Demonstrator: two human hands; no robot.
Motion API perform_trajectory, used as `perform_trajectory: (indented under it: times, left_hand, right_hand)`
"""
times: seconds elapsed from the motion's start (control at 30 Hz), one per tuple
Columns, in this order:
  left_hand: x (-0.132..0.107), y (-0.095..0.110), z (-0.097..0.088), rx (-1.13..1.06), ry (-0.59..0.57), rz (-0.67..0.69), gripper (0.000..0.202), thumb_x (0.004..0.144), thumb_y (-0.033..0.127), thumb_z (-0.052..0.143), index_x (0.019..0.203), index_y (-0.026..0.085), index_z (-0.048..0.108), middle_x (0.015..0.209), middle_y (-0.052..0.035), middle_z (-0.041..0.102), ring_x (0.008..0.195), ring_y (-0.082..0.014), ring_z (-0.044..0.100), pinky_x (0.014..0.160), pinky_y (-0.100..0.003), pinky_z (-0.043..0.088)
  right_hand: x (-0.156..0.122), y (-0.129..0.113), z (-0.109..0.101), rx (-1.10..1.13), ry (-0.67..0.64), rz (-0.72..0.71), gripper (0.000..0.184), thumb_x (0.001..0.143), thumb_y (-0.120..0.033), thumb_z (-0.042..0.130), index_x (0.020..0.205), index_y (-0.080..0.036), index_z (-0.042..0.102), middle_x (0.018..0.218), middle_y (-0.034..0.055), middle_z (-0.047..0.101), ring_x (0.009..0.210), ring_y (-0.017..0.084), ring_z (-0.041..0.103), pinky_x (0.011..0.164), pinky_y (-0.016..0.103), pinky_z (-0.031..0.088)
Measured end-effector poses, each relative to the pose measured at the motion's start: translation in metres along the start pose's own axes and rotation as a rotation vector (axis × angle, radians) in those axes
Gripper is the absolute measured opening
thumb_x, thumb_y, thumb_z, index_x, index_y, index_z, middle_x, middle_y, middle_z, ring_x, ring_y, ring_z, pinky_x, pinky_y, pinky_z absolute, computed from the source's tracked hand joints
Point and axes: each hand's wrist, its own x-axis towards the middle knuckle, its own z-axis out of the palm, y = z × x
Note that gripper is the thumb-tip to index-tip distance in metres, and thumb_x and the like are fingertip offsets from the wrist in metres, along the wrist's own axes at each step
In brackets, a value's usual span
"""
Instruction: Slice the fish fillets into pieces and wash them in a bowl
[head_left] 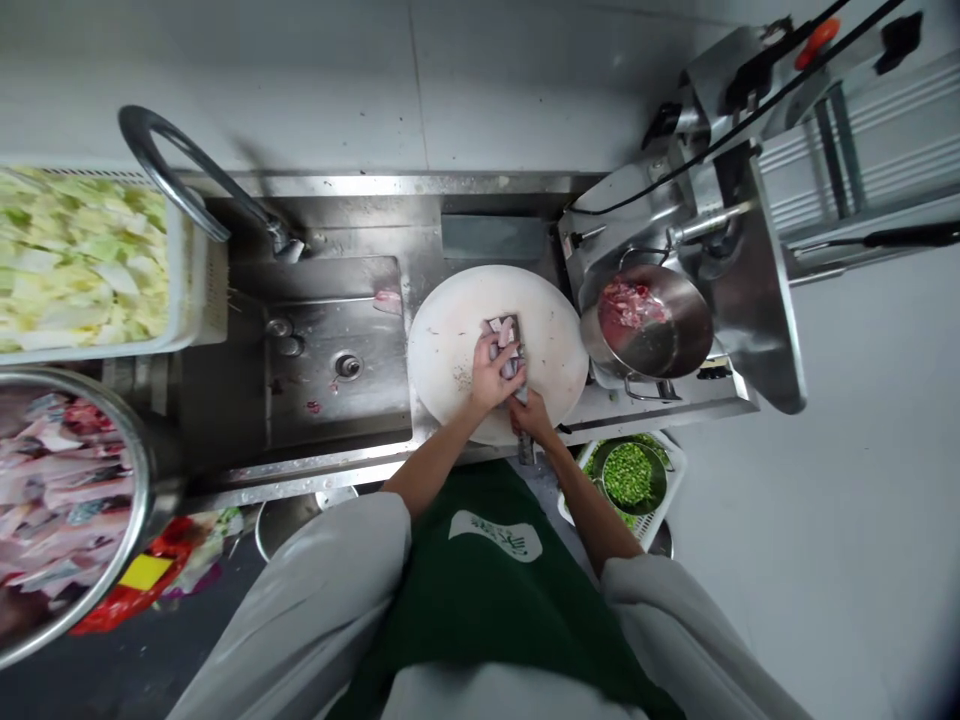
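A round white cutting board (450, 330) lies on the steel counter beside the sink. On it sits a pale pink piece of meat (501, 331). My left hand (491, 372) presses down on the meat with curled fingers. My right hand (529, 412) is closed round the handle of a cleaver (517, 362), whose blade rests against the meat right next to my left fingers. Much of the blade is hidden by my left hand.
A steel bowl of cut red meat (645, 318) stands right of the board, under a metal machine (735, 230). The sink (330, 350) and tap (195, 180) are left. A crate of chopped cabbage (82, 260), a big basin of meat (60, 490) and a bowl of chopped greens (630, 475) are near.
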Motion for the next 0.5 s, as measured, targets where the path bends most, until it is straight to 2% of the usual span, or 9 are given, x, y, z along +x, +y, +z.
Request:
perform_trajectory:
  times: [0.1,0.17,0.27,0.37,0.43,0.5]
  left_hand:
    - [-0.003,-0.001,-0.006,-0.016,0.028,-0.05,0.047,0.093,0.036,0.077,0.137,0.021,0.071,0.15,-0.017,0.046,0.148,-0.036,0.044,0.125,-0.057,0.043]
    - [-0.005,-0.001,-0.018,-0.01,0.058,-0.077,0.047,0.093,0.034,0.076,0.137,0.021,0.071,0.151,-0.0173,0.045,0.148,-0.0356,0.042,0.125,-0.056,0.043]
    - [-0.012,-0.007,-0.056,-0.03,0.198,-0.087,0.045,0.091,0.032,0.078,0.134,0.021,0.072,0.147,-0.016,0.046,0.147,-0.0337,0.044,0.125,-0.053,0.042]
    - [-0.027,-0.024,-0.123,0.001,0.429,-0.107,0.043,0.089,0.031,0.079,0.131,0.021,0.073,0.144,-0.0145,0.048,0.144,-0.033,0.048,0.125,-0.052,0.042]
    - [-0.044,-0.04,-0.184,0.082,0.577,-0.157,0.042,0.089,0.031,0.078,0.129,0.022,0.075,0.143,-0.0141,0.048,0.143,-0.0328,0.049,0.125,-0.05,0.041]
    - [-0.067,-0.06,-0.251,0.197,0.702,-0.254,0.041,0.088,0.031,0.078,0.128,0.022,0.075,0.142,-0.0138,0.048,0.142,-0.032,0.05,0.124,-0.047,0.042]
  right_hand:
    - [0.0,-0.001,0.012,0.027,-0.017,-0.038,0.04,0.086,-0.064,0.062,0.092,-0.031,0.039,0.045,-0.0141,0.036,0.036,0.014,0.038,0.038,0.028,0.039]
    - [0.0,-0.002,0.02,-0.001,-0.029,-0.052,0.041,0.087,-0.065,0.062,0.093,-0.031,0.04,0.045,-0.0138,0.036,0.036,0.014,0.04,0.038,0.028,0.039]
    - [0.001,-0.011,0.043,-0.055,-0.111,-0.097,0.043,0.087,-0.068,0.064,0.094,-0.029,0.046,0.046,-0.0127,0.039,0.036,0.014,0.042,0.038,0.027,0.039]
    - [0.002,-0.033,0.093,-0.103,-0.262,-0.192,0.036,0.09,-0.061,0.065,0.091,-0.028,0.05,0.045,-0.0115,0.041,0.034,0.013,0.042,0.036,0.025,0.036]
    - [0.0,-0.057,0.145,-0.155,-0.401,-0.262,0.027,0.093,-0.05,0.065,0.09,-0.027,0.051,0.046,-0.0104,0.045,0.033,0.013,0.043,0.035,0.024,0.035]
    - [-0.007,-0.086,0.21,-0.19,-0.56,-0.327,0.018,0.095,-0.038,0.064,0.09,-0.026,0.052,0.048,-0.0099,0.048,0.034,0.012,0.044,0.036,0.022,0.034]
